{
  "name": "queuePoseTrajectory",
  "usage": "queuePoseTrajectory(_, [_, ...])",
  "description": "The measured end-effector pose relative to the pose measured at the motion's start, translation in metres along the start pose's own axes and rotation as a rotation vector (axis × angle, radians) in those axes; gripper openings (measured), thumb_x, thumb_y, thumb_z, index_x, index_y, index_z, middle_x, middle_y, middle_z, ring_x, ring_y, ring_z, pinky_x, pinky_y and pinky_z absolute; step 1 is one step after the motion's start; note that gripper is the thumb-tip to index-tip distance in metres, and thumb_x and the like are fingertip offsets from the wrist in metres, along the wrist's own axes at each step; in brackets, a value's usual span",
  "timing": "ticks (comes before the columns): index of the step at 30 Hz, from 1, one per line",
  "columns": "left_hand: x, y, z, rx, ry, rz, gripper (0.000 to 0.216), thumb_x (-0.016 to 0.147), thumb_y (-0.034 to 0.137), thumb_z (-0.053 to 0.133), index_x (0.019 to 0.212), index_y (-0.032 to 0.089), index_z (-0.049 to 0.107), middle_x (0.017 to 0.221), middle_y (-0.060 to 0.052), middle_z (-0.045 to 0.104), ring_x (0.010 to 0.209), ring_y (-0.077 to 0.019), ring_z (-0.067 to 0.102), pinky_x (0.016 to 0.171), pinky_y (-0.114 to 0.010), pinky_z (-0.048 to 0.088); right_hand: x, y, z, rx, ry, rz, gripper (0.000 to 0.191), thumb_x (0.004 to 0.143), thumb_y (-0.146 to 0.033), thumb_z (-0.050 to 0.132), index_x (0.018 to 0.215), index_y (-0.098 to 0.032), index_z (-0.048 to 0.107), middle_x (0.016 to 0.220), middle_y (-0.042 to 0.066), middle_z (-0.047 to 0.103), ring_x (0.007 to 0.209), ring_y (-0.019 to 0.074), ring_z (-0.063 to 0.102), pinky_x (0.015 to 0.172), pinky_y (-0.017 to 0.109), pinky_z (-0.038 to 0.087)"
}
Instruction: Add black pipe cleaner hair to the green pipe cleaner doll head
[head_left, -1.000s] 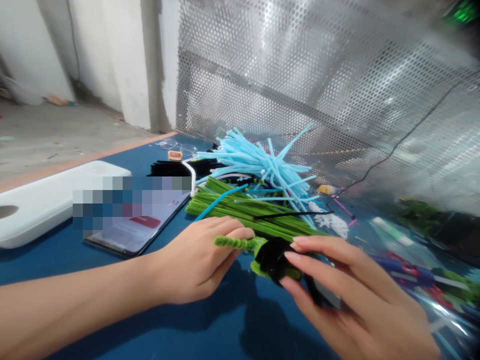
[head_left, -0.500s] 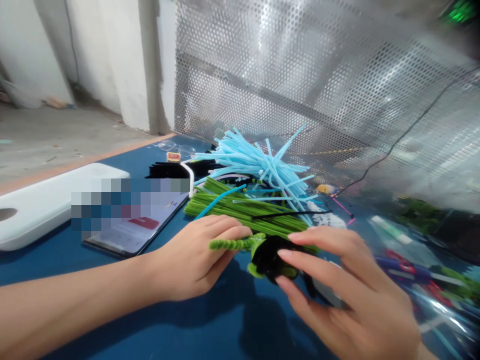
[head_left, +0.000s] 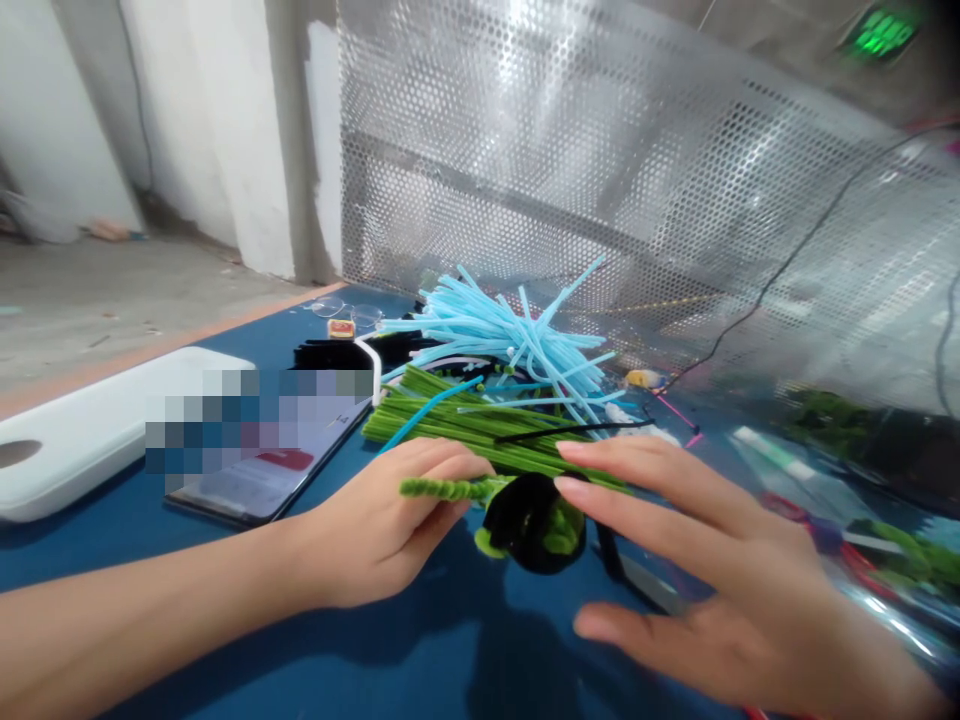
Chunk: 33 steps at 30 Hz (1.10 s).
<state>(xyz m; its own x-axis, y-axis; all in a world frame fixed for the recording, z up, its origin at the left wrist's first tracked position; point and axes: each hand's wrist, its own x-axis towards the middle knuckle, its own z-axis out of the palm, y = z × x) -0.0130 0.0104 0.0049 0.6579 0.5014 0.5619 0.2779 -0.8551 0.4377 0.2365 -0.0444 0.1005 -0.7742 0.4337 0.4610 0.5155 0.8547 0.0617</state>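
the pipe-cleaner figure (head_left: 529, 522) sits between your two hands, just off the near edge of the green pile and over the blue desk (head_left: 420, 650). its long axis runs sideways: a fuzzy green stem (head_left: 442, 488) reaches toward your left from a rounded knot of black chenille with green wrapped in it. your left hand (head_left: 382, 525) is nearer that stem, curled closed and gripping it, with the tip poking out past your fingers. your right hand (head_left: 720, 560) is open, fingers spread, hovering at the knot's right side; your fingertips (head_left: 570, 452) sit just beside it, and you can't tell whether they touch. under that hand lie what look like scissors (head_left: 649, 590), with a dark handle and a steel blade. beyond the figure are green pipe cleaners (head_left: 480, 435), straight and bristly, lying roughly parallel, with a thin black one (head_left: 570, 430) across them and light-blue ones (head_left: 510, 335) fanning up behind. toward the desk's far left corner are black pipe cleaners (head_left: 330, 355) and glasses (head_left: 345, 312). a phone (head_left: 247, 490), its screen partly blurred out, and a white case (head_left: 97, 430) lie along the left side. a perforated metal sheet (head_left: 562, 150) stands behind the desk.
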Motion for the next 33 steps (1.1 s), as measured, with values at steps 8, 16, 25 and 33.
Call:
queuePoseTrajectory(8, [-0.0003, -0.0007, -0.0004, -0.008, -0.001, 0.001, 0.031, 0.092, 0.011, 0.037, 0.121, 0.019, 0.045, 0.109, -0.007, 0.055, 0.101, -0.0189, 0.052, 0.089, -0.033, 0.041, 0.0003, 0.0003, 0.0059, 0.057, 0.072, 0.032, 0.048, 0.077, -0.016, 0.071, 0.121, -0.009, 0.055, 0.113, 0.008, 0.060, 0.110, 0.0142, 0.054, 0.101, 0.022, 0.042])
queuePoseTrajectory(16, [-0.0023, -0.0003, 0.0015, -0.044, 0.011, -0.022, 0.031, 0.093, 0.012, 0.036, 0.121, 0.020, 0.046, 0.110, -0.007, 0.055, 0.102, -0.0192, 0.052, 0.090, -0.035, 0.040, 0.0036, -0.0001, 0.0073, 0.065, 0.083, 0.030, 0.047, 0.074, -0.020, 0.073, 0.117, -0.007, 0.058, 0.106, 0.009, 0.058, 0.105, 0.0181, 0.053, 0.094, 0.028, 0.046])
queuePoseTrajectory(25, [-0.0023, 0.0005, 0.0003, -0.048, -0.003, -0.027, 0.032, 0.093, 0.013, 0.037, 0.122, 0.020, 0.045, 0.112, -0.007, 0.055, 0.103, -0.0199, 0.052, 0.091, -0.036, 0.041, 0.0032, -0.0046, 0.0038, 0.116, 0.031, 0.036, 0.046, 0.079, -0.017, 0.067, 0.123, -0.006, 0.056, 0.108, 0.010, 0.053, 0.104, 0.0172, 0.050, 0.093, 0.027, 0.045])
queuePoseTrajectory(33, [-0.0007, 0.0014, 0.0004, -0.039, 0.001, -0.034, 0.030, 0.092, 0.013, 0.037, 0.119, 0.020, 0.048, 0.111, -0.008, 0.056, 0.102, -0.0210, 0.054, 0.090, -0.037, 0.044, -0.0010, -0.0083, 0.0083, 0.015, 0.087, 0.030, 0.048, 0.075, -0.013, 0.071, 0.121, -0.010, 0.057, 0.107, 0.008, 0.058, 0.105, 0.0182, 0.052, 0.096, 0.030, 0.044])
